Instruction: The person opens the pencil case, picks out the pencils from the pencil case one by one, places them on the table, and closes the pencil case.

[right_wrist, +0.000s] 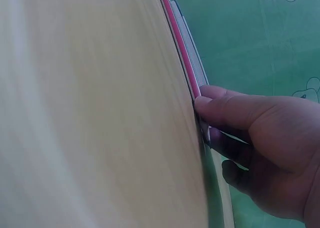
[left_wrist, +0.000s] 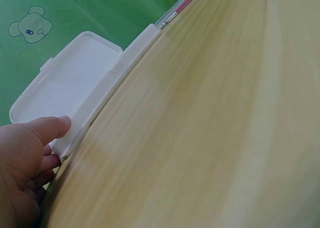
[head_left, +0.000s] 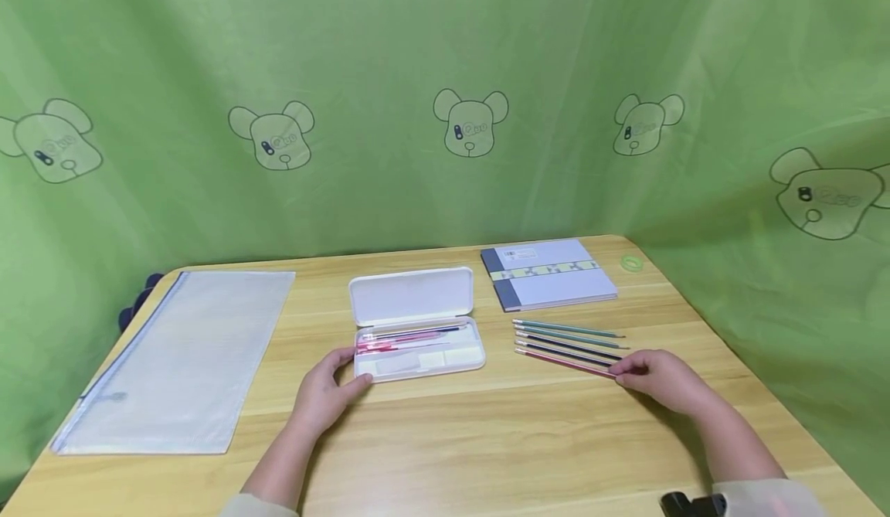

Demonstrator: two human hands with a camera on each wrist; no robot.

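Slim red pencil [head_left: 563,363] at right hand's [head_left: 660,382] 9 o'clock, pinched at its 3 o'clock end. Open white rectangular plastic pencil case [head_left: 413,301] at left hand's [head_left: 327,393] 2 o'clock, gripped by its 9 o'clock end. Left forearm points to 1 o'clock, right to 10.

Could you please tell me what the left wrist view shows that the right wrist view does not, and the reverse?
Only the left wrist view: the left hand gripping a corner of the white pencil case, whose lid stands open.

Only the right wrist view: the right hand, its thumb and finger holding the end of the red pencil.

Both: part of that pencil, the wooden tabletop and the green curtain with printed animal-head outlines.
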